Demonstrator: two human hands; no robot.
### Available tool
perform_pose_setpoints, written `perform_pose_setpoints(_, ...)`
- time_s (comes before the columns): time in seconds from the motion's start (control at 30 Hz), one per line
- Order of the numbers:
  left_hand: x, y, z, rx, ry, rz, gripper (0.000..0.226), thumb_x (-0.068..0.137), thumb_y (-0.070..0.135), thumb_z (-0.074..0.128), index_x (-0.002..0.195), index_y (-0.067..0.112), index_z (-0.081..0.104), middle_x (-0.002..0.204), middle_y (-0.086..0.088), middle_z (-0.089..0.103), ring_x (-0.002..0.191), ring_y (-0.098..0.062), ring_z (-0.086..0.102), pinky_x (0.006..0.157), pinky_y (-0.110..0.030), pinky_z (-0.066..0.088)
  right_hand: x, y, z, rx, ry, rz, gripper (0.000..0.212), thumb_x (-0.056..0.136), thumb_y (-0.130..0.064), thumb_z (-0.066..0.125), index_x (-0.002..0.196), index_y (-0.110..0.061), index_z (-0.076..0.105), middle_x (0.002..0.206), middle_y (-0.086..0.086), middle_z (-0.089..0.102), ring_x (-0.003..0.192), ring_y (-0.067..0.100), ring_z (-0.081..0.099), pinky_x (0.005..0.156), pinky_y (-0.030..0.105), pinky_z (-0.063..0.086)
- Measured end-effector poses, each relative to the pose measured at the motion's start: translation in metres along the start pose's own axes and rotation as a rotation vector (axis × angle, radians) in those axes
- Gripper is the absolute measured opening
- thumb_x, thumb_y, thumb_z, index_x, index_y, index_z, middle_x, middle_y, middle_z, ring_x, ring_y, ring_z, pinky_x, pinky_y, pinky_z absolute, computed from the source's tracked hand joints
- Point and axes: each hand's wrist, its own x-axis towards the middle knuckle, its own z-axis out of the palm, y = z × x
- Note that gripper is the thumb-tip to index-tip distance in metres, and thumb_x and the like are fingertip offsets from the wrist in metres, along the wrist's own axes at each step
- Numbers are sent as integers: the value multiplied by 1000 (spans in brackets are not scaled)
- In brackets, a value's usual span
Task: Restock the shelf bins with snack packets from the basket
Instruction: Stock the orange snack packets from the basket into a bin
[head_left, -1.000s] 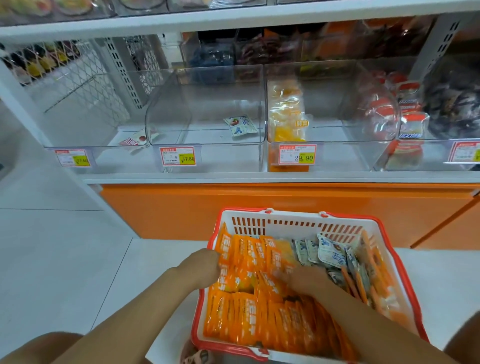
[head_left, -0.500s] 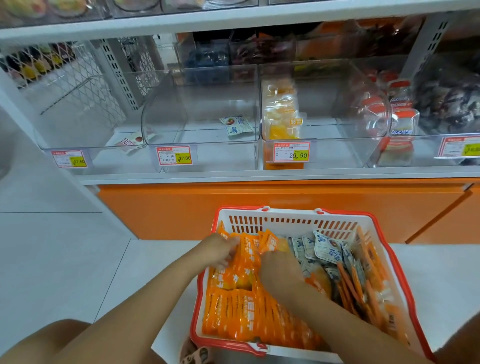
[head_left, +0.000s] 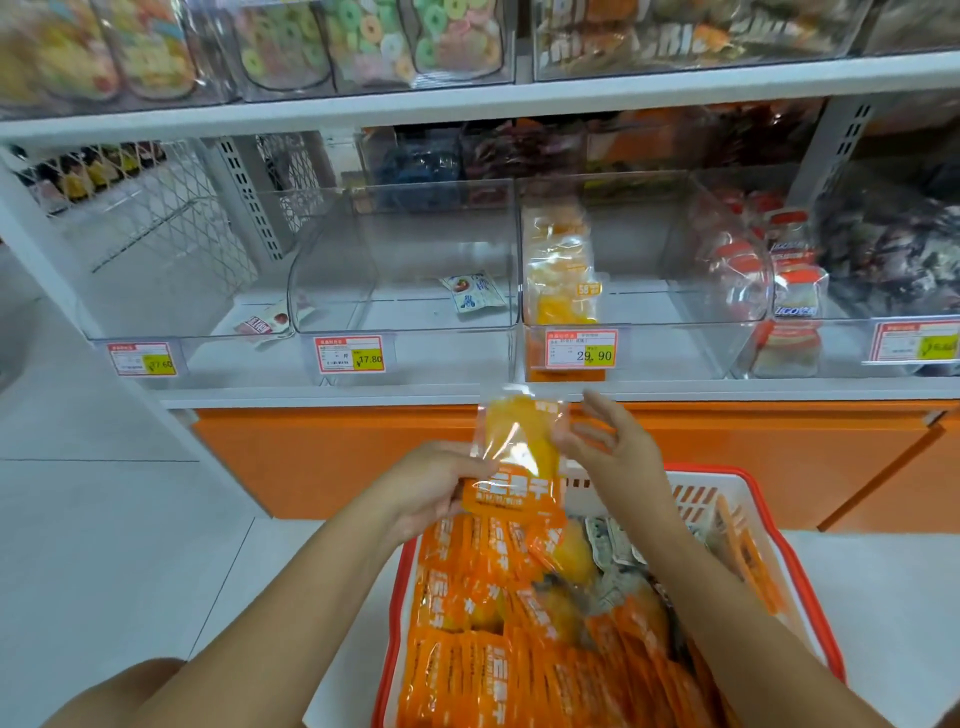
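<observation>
- Left hand (head_left: 431, 488) gripped one orange-and-clear plastic snack packet (head_left: 519, 467) by its lower orange end, fingers curled round the edge.
- Packet stood upright, just above the far rim of the red-rimmed white plastic basket (head_left: 691, 501).
- Right hand (head_left: 608, 441) was also above the basket's far rim, just beside the packet's right edge. Fingers spread and loose, holding nothing. Could not tell if they touched the film; probably there to steady it.
- Remaining orange packets (head_left: 493, 649) lay packed across the basket's left and middle.
- Clear plastic shelf bin (head_left: 649, 291), above and beyond the basket, held a few matching yellow packets (head_left: 561, 270) at its left wall. Mostly bare, so the likely target.
- Low-end grip probably let the top go in first.
</observation>
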Motion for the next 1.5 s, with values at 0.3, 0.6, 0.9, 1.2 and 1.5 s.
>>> perform_pose_setpoints(0.3, -10, 47, 9, 373, 236, 520, 21, 93, 25, 58, 112, 23, 68, 108, 7, 71, 101, -7, 64, 94, -26, 47, 43, -86, -44, 136, -136, -185, 5, 86, -9, 65, 90, -11, 67, 81, 2, 75, 76, 13, 71, 70, 22, 56)
perform_pose_setpoints(0.6, 23, 52, 12, 813, 488, 547, 47, 96, 27, 51, 142, 22, 42, 147, 1, 41, 129, -17, 45, 105, -31, 37, 124, -111, -66, -103, -80, -228, 21, 82, 0, 68, 101, 6, 63, 84, 12, 69, 69, 13, 68, 77, 30, 59)
perform_pose_setpoints(0.9, 32, 39, 18, 897, 437, 511, 45, 97, 29, 50, 141, 22, 42, 146, 2, 43, 128, -17, 46, 101, -26, 37, 156, -89, -46, -915, -90, 81, 42, 85, -40, 67, 58, -11, 52, 44, -1, 53, 46, 12, 49, 43, 21, 36)
perform_pose_setpoints(1.2, 34, 2, -2, 985, 364, 375, 41, 97, 29, 50, 138, 20, 47, 139, 2, 52, 124, -14, 51, 98, -24, 41, 83, -46, -23, -664, 259, -730, 48, 89, -38, 63, 58, -24, 28, 54, -10, 33, 51, 10, 34, 49, 25, 26)
perform_pose_setpoints(1.5, 23, -78, -52, 1199, 213, -30, 35, 98, 33, 44, 123, 14, 60, 125, -5, 62, 111, -20, 59, 90, -29, 47, 58, 146, 21, -1000, -386, 157, 32, 90, -44, 55, 113, -21, 56, 101, -5, 63, 84, 9, 62, 74, 23, 52)
